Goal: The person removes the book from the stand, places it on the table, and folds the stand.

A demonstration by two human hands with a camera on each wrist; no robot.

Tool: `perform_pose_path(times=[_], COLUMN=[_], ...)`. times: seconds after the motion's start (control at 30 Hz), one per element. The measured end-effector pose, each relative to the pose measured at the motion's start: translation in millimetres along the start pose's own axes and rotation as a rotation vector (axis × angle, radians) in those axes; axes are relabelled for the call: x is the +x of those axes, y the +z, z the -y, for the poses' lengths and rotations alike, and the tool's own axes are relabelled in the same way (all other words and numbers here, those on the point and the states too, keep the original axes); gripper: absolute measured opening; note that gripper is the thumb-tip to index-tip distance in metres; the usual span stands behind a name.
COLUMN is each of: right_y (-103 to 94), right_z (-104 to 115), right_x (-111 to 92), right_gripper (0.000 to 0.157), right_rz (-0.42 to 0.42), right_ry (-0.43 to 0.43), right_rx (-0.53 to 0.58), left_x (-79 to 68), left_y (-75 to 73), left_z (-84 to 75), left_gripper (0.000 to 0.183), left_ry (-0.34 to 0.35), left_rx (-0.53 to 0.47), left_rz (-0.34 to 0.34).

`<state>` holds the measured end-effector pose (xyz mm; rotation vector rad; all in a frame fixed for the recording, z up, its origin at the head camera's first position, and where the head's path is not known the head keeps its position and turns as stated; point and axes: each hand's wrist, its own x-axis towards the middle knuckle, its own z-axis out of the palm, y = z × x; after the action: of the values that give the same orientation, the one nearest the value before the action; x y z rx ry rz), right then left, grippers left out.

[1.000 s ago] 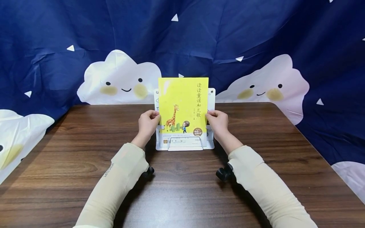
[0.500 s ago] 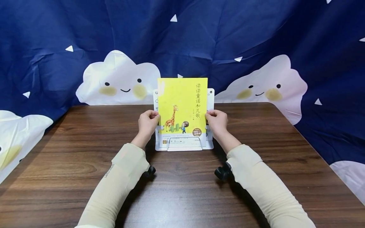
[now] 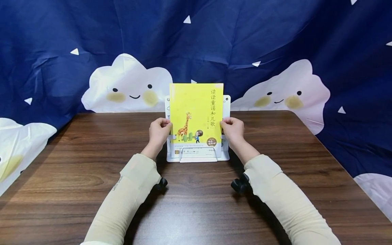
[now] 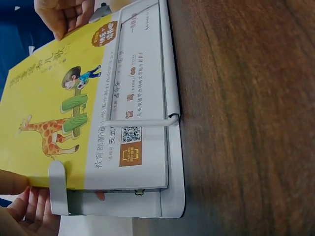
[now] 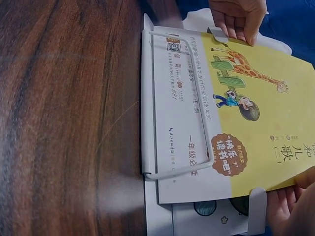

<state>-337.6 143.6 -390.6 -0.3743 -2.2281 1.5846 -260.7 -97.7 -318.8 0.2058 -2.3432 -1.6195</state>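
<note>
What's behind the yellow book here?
A white printed stand shows past both side edges of the yellow book, blue backdrop beyond; whatever lies directly behind the book is covered.

Desk [image 3: 196,207]: brown, wood-grained. Backdrop [image 3: 208,41]: navy, creased, beyond the far edge; printed clouds [image 3: 131,75] by both far corners, others along both side edges; white triangles [image 3: 187,20] scattered.

I'm flanking the book [image 3: 197,102] in its bookstand [image 3: 226,146] on the desk [image 3: 196,204], before the curtain [image 3: 208,41], with left hand [image 3: 157,132] and right hand [image 3: 235,132].
</note>
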Motion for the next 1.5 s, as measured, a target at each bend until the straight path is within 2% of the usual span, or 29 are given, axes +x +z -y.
perform_pose_path(times=[0.43, 0.53, 0.67, 0.8, 1.13, 1.5], right_y=[5.1, -6.7, -28.6, -39.5, -41.6, -43.9], right_z=[-11.6, 15.1, 67.4, 91.9, 99.3, 106.2], right_x=[14.1, -3.7, -42.0, -60.9, -60.3, -56.2], right_gripper=[0.006, 0.007, 0.008, 0.012, 0.013, 0.011], right_rz=[0.080, 0.115, 0.145, 0.168, 0.170, 0.100], right_ry=[-0.047, -0.002, 0.062, 0.058, 0.049, -0.066], right_rx=[0.078, 0.079, 0.083, 0.081, 0.104, 0.077], left_x=[2.0, 1.8, 0.9, 0.2, 3.7, 4.6], left_y=[-2.6, -3.0, -2.6, -2.0, -1.8, -3.0], left_z=[-0.7, -1.1, -2.3, -3.5, -4.9, -14.3], left_gripper=[0.010, 0.010, 0.009, 0.004, 0.005, 0.005], left_ry=[0.015, 0.024, 0.040, 0.057, 0.061, 0.103], left_rx=[-0.023, -0.021, -0.044, -0.083, -0.154, -0.170], left_rz=[-0.018, -0.019, -0.021, -0.033, -0.049, -0.072])
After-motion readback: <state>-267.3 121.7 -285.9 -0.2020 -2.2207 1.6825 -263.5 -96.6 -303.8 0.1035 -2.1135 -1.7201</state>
